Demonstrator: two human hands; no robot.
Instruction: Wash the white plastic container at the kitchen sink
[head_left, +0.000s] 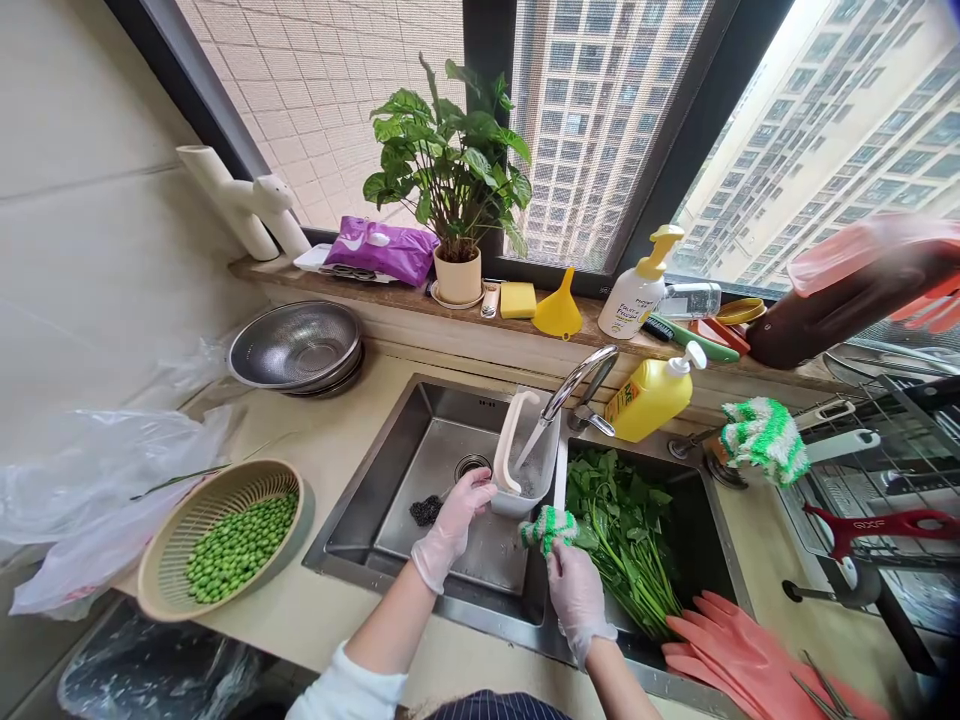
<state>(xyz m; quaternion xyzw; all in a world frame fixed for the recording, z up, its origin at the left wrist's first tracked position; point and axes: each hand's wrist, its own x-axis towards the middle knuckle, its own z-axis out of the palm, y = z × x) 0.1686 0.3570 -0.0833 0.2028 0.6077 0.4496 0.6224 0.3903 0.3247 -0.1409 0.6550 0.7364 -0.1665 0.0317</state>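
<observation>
- Right hand (pixel 576 590): gloved, fingers closed around green-white cloth (pixel 550 527), at sink divider.
- Left hand (pixel 454 520): gloved, fingers gripping clear jug (pixel 527 460) by its side, under tap (pixel 577 385).
- Right of cloth: greens (pixel 630 530) in sink (pixel 420 440).
- Far left of fingers: basket of peas (pixel 225 540).

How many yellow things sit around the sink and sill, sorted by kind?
Bottles with yellow: 2, a white pump bottle with a yellow top on the sill and a yellow bottle by the tap
Funnel: 1
Sponge: 1
Total: 4
</observation>
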